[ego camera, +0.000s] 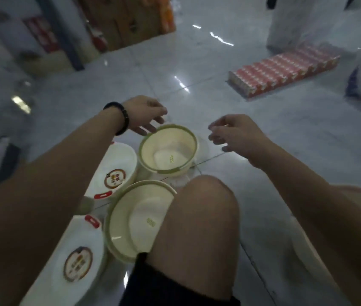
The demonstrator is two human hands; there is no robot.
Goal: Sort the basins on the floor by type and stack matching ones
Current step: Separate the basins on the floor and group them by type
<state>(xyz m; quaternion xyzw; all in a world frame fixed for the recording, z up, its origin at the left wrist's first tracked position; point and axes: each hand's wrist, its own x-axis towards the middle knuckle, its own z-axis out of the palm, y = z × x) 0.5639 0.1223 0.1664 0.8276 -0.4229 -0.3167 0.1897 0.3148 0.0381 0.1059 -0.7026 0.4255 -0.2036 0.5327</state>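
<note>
The left hand (147,117) lays relaxed fingers at the rim of the far green-rimmed basin (168,149), apparently touching it. The right hand (232,133) hovers just beside the opposite edge, loosely curled and holding nothing — probably flanking it for a two-sided lift. That basin stands on the tiled floor (285,151) near its match, the near green-rimmed basin (139,219) by the knee (199,208) — the white red-tabbed basins (117,171) sit apart to the left.

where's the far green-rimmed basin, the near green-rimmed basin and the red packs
far green-rimmed basin (166,140): head view, inner wall
near green-rimmed basin (126,217): head view, inner wall
red packs (283,74): head view, top face
</note>
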